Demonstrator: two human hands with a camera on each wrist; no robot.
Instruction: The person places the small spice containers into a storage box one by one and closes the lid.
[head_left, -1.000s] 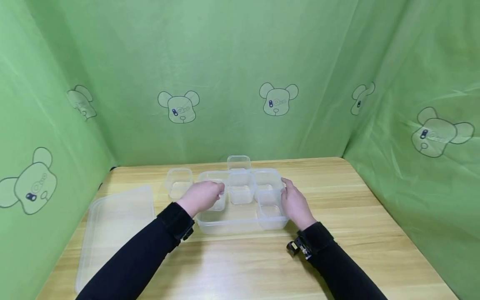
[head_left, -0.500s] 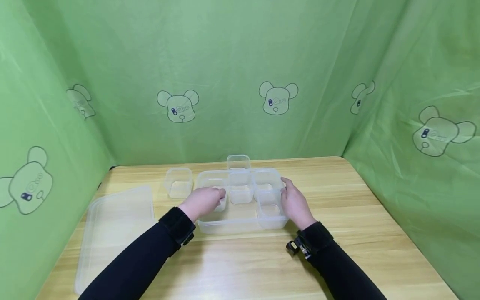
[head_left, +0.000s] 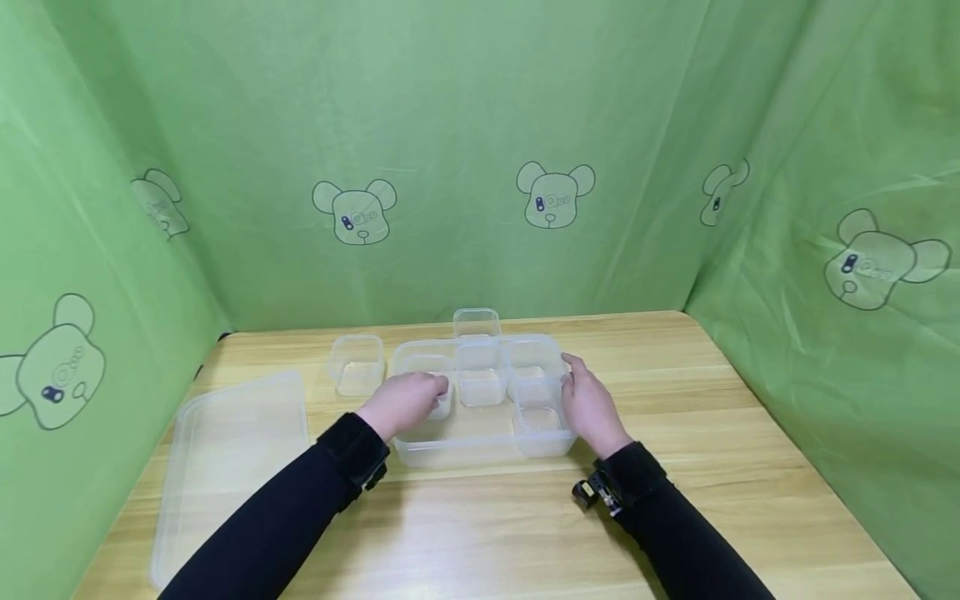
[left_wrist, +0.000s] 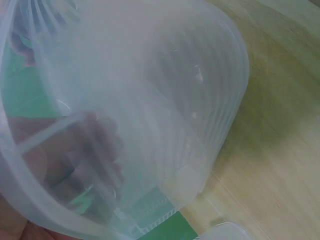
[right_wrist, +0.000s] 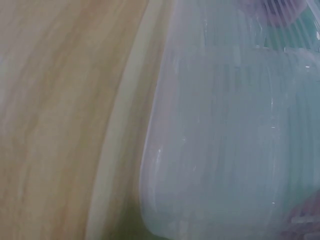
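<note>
On the table stands a large clear plastic box (head_left: 465, 452), its long side toward me. Inside its left rear part sits a small clear plastic container (head_left: 431, 363), whose near rim my left hand (head_left: 405, 402) pinches. Three similar containers fill other places: one at the back middle (head_left: 481, 385), one at the right rear (head_left: 534, 358) and one at the right front (head_left: 542, 419). My right hand (head_left: 591, 406) rests against the box's right end, fingers extended along it. Ribbed clear plastic (left_wrist: 200, 75) fills much of the left wrist view, with fingers blurred behind it.
Left of the box stands a loose small container (head_left: 357, 367); another (head_left: 476, 321) is just behind it. A large translucent lid (head_left: 232, 450) lies flat at the left, partly under my left sleeve. Green cloth walls (head_left: 457, 125) surround the wooden table (head_left: 712, 467).
My left hand has lowered slightly toward the box's near side, still pinching the small container. The right hand stays in place against the box.
</note>
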